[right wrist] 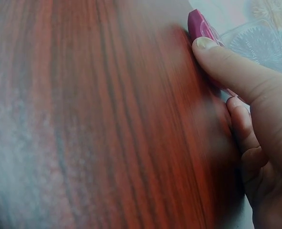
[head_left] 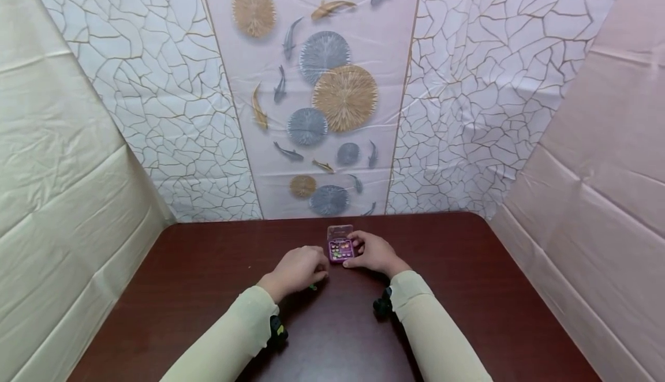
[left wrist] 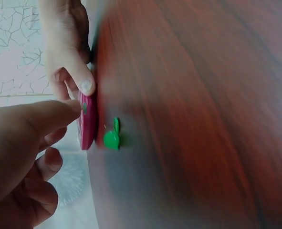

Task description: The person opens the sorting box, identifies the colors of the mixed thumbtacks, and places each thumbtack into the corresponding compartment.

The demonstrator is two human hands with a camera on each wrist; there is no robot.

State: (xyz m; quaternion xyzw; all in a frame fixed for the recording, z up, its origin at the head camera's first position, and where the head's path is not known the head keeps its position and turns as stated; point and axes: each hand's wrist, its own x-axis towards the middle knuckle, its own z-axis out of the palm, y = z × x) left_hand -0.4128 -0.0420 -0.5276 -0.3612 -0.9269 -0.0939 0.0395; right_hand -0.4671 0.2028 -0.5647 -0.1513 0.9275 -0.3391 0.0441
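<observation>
A small magenta case lies on the table with its clear lid raised at the back. Several small coloured pieces sit inside it. My right hand grips the case's right side, its thumb along the front corner. Just left of the case is my left hand, thumb and forefinger pinching a tiny green piece against the case's edge in the left wrist view; most of that piece is hidden. A green round-ended piece with a narrow stem lies on the table under this hand.
The dark red-brown table extends around both forearms. A patterned cloth hangs behind its far edge, and plain pale cloths hang at both sides. Dark wrist devices are strapped under the sleeves.
</observation>
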